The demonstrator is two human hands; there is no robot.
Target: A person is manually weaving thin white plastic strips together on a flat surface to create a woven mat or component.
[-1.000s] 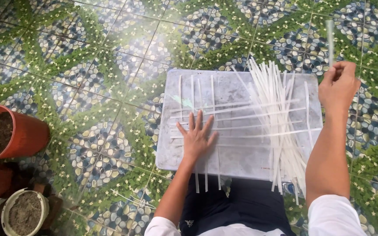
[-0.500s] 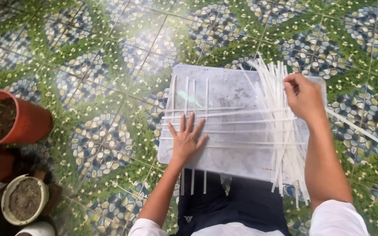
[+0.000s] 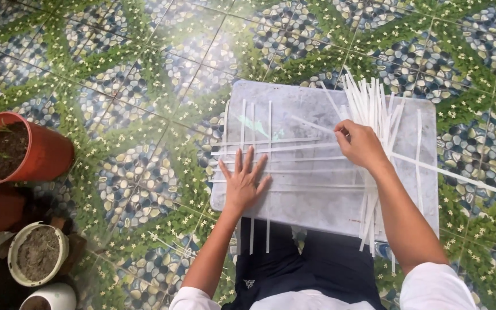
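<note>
1. White strips (image 3: 271,155) lie crossed on a grey board (image 3: 317,206).
2. A second ago the right hand (image 3: 360,143) was up, holding one strip. Now it is down, its grip closed on a strip (image 3: 431,166) laid across the others.
3. Left hand (image 3: 245,183) stays flat, fingers wide, pressing the strips.
4. Loose strips (image 3: 374,109) wait nearby.
5. Board sits on a tiled floor (image 3: 116,115). Pots (image 3: 27,152) stand left.

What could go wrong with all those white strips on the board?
The woven strips stay put only under the flat left hand; lifting it might let them slide apart. The right hand works beside the loose pile, so it may knock some off the board. One long strip already overhangs the edge.
</note>
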